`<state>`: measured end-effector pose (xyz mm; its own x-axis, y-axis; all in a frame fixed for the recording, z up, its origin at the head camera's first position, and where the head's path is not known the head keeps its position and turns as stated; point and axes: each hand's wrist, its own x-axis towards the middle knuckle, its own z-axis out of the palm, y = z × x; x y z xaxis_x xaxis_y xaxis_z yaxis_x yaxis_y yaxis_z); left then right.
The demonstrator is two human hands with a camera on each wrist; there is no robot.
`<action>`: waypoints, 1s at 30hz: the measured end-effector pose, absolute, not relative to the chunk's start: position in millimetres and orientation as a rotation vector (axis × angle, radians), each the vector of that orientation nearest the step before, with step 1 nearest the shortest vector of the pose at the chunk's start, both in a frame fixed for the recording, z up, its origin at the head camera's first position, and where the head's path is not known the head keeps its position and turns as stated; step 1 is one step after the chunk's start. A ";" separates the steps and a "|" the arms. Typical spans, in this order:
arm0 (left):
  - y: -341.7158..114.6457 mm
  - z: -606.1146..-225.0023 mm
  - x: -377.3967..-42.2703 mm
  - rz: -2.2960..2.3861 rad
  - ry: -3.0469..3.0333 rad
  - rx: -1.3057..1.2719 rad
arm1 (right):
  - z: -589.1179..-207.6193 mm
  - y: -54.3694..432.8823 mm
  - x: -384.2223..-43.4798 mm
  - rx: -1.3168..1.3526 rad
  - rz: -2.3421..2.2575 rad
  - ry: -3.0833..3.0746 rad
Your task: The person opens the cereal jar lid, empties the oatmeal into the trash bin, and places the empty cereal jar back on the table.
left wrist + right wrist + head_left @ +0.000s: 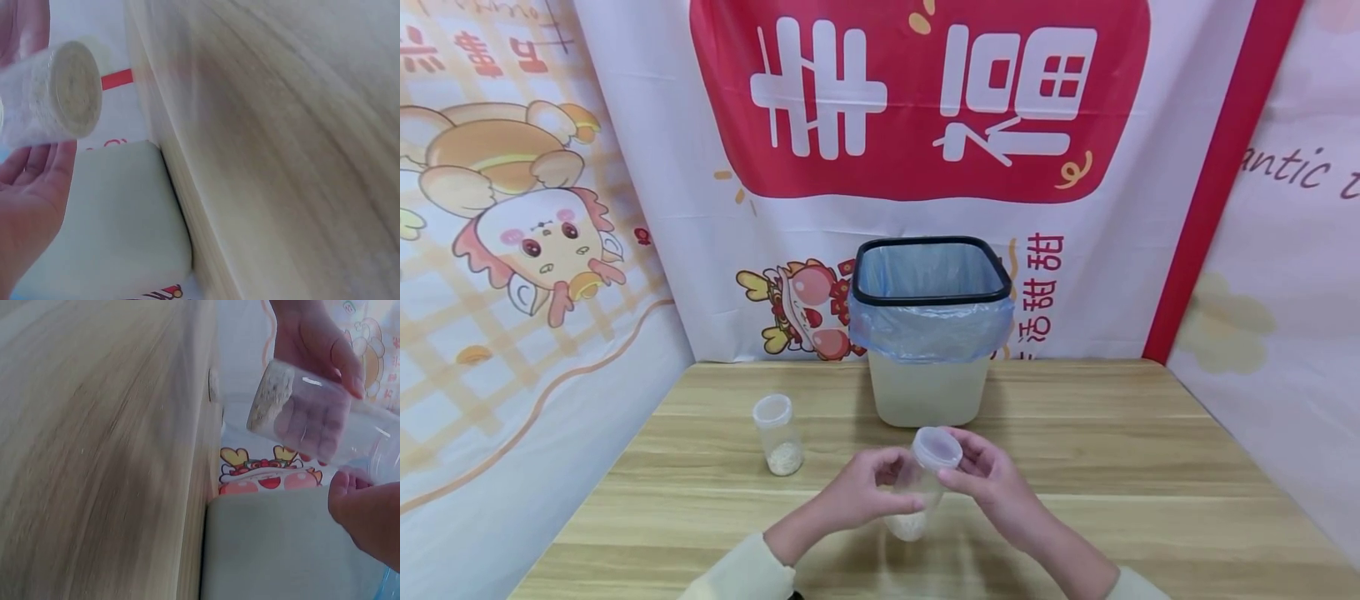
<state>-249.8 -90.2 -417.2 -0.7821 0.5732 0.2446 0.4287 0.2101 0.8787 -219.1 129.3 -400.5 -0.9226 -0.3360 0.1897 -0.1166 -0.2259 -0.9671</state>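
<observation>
Over the table in front of the bin, a clear plastic jar (919, 487) is held tilted, with pale grains (906, 525) in its bottom. My left hand (865, 490) grips the jar's body, fingers on one side and thumb on the other. At the top, my right hand (992, 479) holds the translucent lid (937, 448) by its edge; the lid sits over the jar's mouth. In the right wrist view, the grains (270, 397) lie at the jar's base and left-hand fingers show through the clear wall. The left wrist view catches the jar's round base (76, 89).
A second clear jar (778, 435), capped and with grains in its bottom, stands on the wooden table (1097, 450) to the left. Behind the hands is a cream bin (928, 396) with a black rim (936, 298) and a bluish bag lining. Printed cloth (647, 167) hangs around the table.
</observation>
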 end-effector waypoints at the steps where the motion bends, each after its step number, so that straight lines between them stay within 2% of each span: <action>1: -91.3 -417.6 -250.3 1.623 2.312 0.975 | -401.1 130.9 -219.9 -0.585 -2.272 1.841; 6: -93.7 -419.1 -250.7 1.613 2.257 0.960 | -402.9 135.4 -221.5 -0.698 -2.226 1.798; 11: -91.7 -419.1 -250.0 1.617 2.319 0.951 | -403.9 133.9 -219.8 -0.670 -2.269 1.795; 22: -75.6 -420.0 -239.2 1.616 2.724 0.930 | -398.7 102.7 -203.0 -0.208 -2.583 1.957; 30: -68.3 -420.0 -233.1 1.453 2.913 0.896 | -400.9 89.5 -199.1 0.000 -2.608 2.042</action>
